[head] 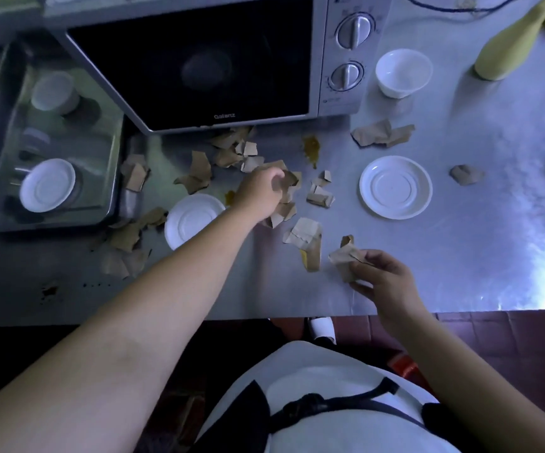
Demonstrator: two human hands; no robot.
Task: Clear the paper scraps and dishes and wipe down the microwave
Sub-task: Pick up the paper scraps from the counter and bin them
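Two hands over bench (pixel 460 256), both on paper.

Left hand (pixel 259 191): far out on an almost straight arm, back upward, knuckles toward microwave (pixel 199 60). Grip curled downward, pinching scrap (pixel 290 180) at the middle of the heap (pixel 201 165); fingertips mostly hidden beneath the hand.

Right hand (pixel 384 277): low, near the bench edge, close to the body, wrist bent, palm turned leftward. Grip pressed around wad (pixel 343 260) of crumpled paper, thumb on top.

Heap: long axis left to right along the microwave's front, from the sink (pixel 101 148) corner to just past the left hand. Bulk to the left of and beyond the left grip, well apart from the right hand. Small pile (pixel 307 237) between the two hands, just beside the wad. Two strays, pair (pixel 383 135) and lone piece (pixel 465 174), off to the right, nearer the right hand.

Dishes untouched: near saucer (pixel 183 223) partly under the left forearm, far saucer (pixel 395 187) right of the heap, bowl (pixel 403 73) beside the microwave's knobs.

Judged: gathering at an early stage; left hand better placed for the heap, right hand for the pile and strays, though already loaded.
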